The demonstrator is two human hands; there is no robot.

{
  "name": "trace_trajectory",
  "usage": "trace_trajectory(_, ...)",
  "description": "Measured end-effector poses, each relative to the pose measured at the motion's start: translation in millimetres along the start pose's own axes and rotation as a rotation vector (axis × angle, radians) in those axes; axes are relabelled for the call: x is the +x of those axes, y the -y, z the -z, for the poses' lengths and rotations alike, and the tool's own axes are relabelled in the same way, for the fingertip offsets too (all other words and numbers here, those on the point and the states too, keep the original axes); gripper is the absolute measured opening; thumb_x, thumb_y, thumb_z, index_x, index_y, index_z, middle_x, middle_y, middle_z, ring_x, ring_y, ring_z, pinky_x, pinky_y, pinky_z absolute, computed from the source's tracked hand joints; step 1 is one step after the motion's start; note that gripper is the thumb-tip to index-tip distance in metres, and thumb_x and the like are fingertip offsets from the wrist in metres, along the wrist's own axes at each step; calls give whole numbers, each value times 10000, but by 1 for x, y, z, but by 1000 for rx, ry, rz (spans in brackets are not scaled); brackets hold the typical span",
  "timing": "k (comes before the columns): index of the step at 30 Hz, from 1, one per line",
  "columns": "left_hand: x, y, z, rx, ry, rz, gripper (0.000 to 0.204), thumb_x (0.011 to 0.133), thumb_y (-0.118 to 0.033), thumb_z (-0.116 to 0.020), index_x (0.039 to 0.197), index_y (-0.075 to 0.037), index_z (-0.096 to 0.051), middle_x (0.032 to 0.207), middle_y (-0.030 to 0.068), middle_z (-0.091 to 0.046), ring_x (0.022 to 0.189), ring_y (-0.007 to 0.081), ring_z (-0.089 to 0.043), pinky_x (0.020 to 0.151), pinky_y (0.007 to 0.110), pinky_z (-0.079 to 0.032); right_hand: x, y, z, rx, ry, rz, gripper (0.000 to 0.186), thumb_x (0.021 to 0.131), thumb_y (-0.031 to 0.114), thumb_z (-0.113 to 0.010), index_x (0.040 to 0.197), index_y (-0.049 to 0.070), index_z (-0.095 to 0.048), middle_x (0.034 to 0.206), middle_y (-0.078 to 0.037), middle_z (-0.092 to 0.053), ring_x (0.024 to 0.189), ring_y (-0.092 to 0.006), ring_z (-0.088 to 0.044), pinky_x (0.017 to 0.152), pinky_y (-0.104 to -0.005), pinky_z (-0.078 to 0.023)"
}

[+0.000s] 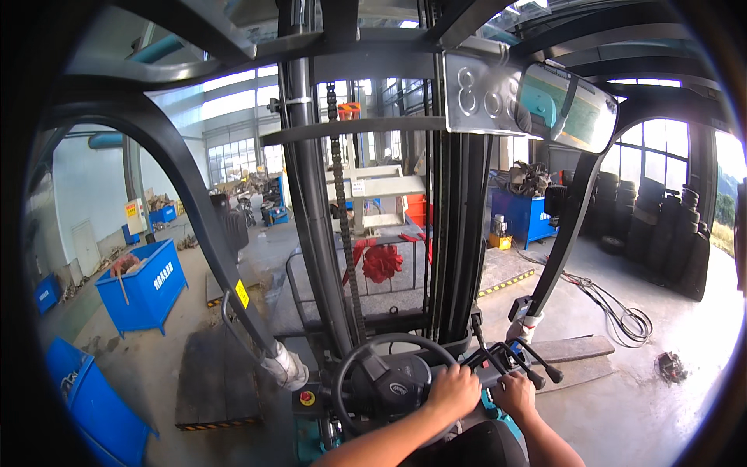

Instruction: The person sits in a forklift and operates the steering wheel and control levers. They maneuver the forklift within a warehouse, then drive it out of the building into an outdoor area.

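In the head view, the left grip (456, 391) curls over the right side of the steering wheel (398, 381), fingers wrapped on the rim; the wheel's hub lies to the left of that grip, and its forearm crosses in front of the rim's lower part. The right grip (515, 393) is just beside it, bent in at the black levers (553, 375); whether it pinches one of them I cannot tell. The levers lie above and to the right of the right grip, the nearer of the two, their long axes slanting from upper left down to lower right. Left of both grips, past the wheel, is a red button (306, 398). Ahead of them the dark mast (319, 226) stands in the way of the forward view, a red cloth rosette (382, 263) showing between its uprights. Well apart, a blue bin (136, 300) lies far left, stacked tyres (647, 226) far right
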State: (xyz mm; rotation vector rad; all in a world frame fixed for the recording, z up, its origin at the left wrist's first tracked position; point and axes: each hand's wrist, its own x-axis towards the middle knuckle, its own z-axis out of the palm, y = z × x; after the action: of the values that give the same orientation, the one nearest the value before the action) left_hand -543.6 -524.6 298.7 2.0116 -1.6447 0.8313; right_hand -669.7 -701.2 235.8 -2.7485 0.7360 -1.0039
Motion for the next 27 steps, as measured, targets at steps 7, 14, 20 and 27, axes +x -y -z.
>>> trace_trajectory(7, 42, 20, -15, 9, 2, 130, 279, 933, -308, -693, 789, -74, -743, 860, 109, -688, 908, 318, -671, 764, 489, -522, 7, -9, 5, 6, -8, 11, 153, 884, 226, -723, 873, 89, -791, 906, -144, -737, 823, -366, -738, 738, -473, -601)
trace_trajectory(14, 37, -3, -8, -16, -11, 113, 265, 904, -307, -723, 765, -81, -726, 866, 88, -687, 916, 301, -656, 751, 472, -512, 10, -18, 6, -18, -8, -3, 149, 900, 225, -722, 864, 93, -780, 895, -123, -729, 794, -352, -737, 706, -466, -601)
trace_trajectory(20, 36, -12, 2, -43, 94, 44, 211, 896, -273, -706, 816, -86, -764, 930, 84, -707, 973, 299, -654, 812, 470, -512, 18, -27, 4, 18, 4, -13, 149, 899, 230, -720, 901, 101, -794, 937, -110, -743, 824, -349, -738, 737, -462, -604)
trace_trajectory(27, 29, -27, 1, -61, 27, -1, 220, 864, -268, -758, 737, -97, -701, 820, 61, -630, 865, 279, -623, 729, 439, -504, 25, -41, 3, 46, 25, -3, 166, 906, 232, -707, 889, 85, -781, 946, -123, -740, 829, -357, -733, 745, -474, -598)
